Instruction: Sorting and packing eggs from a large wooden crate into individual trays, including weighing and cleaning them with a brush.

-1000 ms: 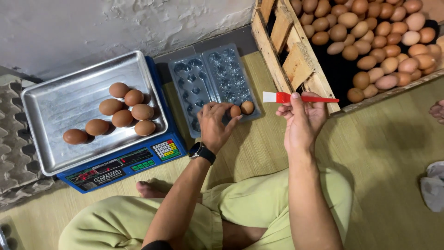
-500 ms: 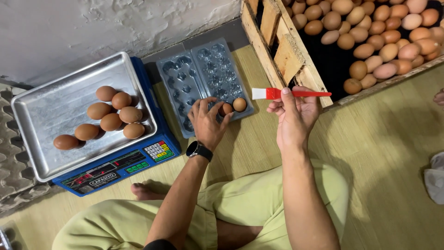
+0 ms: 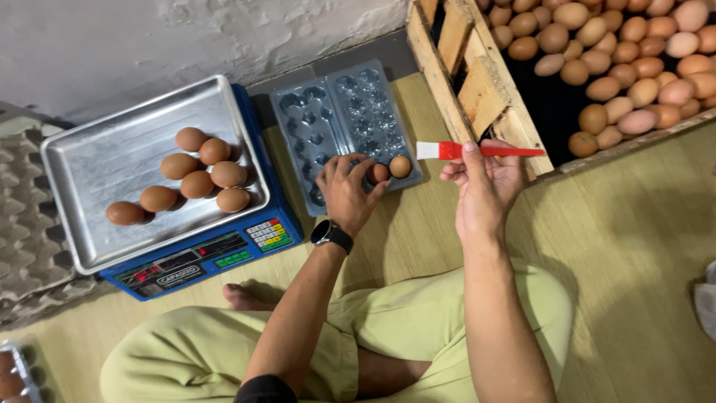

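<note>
Person seated cross-legged on a pale wooden floor (image 3: pixel 626 246), light green trousers, camera looking down.

Left hand (image 3: pixel 344 192), black wristwatch (image 3: pixel 332 235) on the wrist: fingers curled around a brown egg (image 3: pixel 377 173), setting or gripping it at the near right corner of a clear plastic egg carton (image 3: pixel 339 127) lying open on the floor. A second brown egg (image 3: pixel 400 166) sits in the carton cell just beside the first, at the same corner. Whether the held egg already rests in its cell cannot be told; fingers cover its lower half. Other cells of the carton appear unfilled.

Right hand (image 3: pixel 481 186): raised palm-up, thumb and fingers pinched on the middle of a small red-handled brush with white bristles (image 3: pixel 477 151). Brush lies level, bristles pointing left toward the carton, handle tip pointing right over the edge of a wooden crate (image 3: pixel 477 89).

The crate, upper right, holds a heap of loose brown eggs (image 3: pixel 626 67).

Left of the carton: blue digital scale (image 3: pixel 201 257) with a steel tray (image 3: pixel 112 164) on top. Seven brown eggs (image 3: pixel 195 175) clustered near the tray's near right part. Grey pulp egg trays (image 3: pixel 22 216) stacked at the far left, partly under the scale's edge.
</note>
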